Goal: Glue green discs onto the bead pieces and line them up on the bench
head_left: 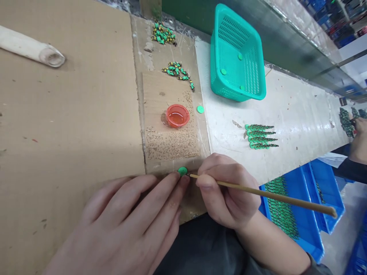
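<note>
A small round green disc (182, 170), like a button with tiny holes, lies at the near edge of the cardboard. The fingertips of my left hand (129, 214) are closed on its near side, partly covering it. In a pen-like grip, my right hand (226, 191) holds a thin wooden stick (275, 196). The stick's tip is close beside the disc, by my left fingertips; something small and dark there is too hidden to name. Beyond my hands stands a red dish (177, 116) of clear liquid, with many small brown spots dotted on the cardboard around it.
Green, black and yellow figures (163, 33) lie piled at the back, others (179, 70) nearer. A loose green disc (200, 109) sits by a teal basket (237, 57). Assembled pieces (262, 136) stand in rows rightward. Blue bins (306, 217), a pale rod (31, 46) and another person's hand (359, 141) show.
</note>
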`<state>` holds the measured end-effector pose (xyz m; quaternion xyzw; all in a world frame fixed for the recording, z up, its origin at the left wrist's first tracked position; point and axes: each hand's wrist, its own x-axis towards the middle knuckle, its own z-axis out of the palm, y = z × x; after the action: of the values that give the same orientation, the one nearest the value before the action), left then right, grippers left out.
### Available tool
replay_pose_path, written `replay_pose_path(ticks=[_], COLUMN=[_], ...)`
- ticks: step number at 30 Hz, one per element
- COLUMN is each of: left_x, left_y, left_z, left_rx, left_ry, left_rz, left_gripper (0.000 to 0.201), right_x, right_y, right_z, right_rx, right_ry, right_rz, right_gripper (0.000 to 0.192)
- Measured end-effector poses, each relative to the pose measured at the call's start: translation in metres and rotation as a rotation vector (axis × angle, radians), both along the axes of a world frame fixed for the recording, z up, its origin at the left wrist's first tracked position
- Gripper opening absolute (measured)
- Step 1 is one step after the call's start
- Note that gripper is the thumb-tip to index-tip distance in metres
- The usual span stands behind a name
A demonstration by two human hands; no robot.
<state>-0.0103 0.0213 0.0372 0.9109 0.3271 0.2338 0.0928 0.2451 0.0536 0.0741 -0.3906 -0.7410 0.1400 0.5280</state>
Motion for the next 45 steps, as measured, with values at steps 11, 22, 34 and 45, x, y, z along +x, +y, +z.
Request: replay_pose_path(ticks=[11,22,34,45], left_x=[0.008,0.023,0.023,0.022], left_y=[0.006,0.017,0.018,0.018], left_z=[0.003,0.0,-0.001,0.0], left_rx=[-0.033,0.111,0.103,0.094], left_ry=[-0.097,-0.216,-0.216,-0.198], left_rz=[0.073,0.114,0.105,0.098], left_gripper=[0.055,0.035,0.036,0.036], right_x=[0.003,-0.007,-0.007,-0.006], right_y=[0.021,0.082,0.082,0.081], right_z=[0.026,0.023,0.021,0.02], right_rx=[0.008,-0.077,-0.081,-0.058], right_ry=[0.036,-0.167,-0.18,-0.182], right_rz=[-0.148,-0.174,-0.181,-0.189], right_gripper=[0.014,0.029,0.031,0.034])
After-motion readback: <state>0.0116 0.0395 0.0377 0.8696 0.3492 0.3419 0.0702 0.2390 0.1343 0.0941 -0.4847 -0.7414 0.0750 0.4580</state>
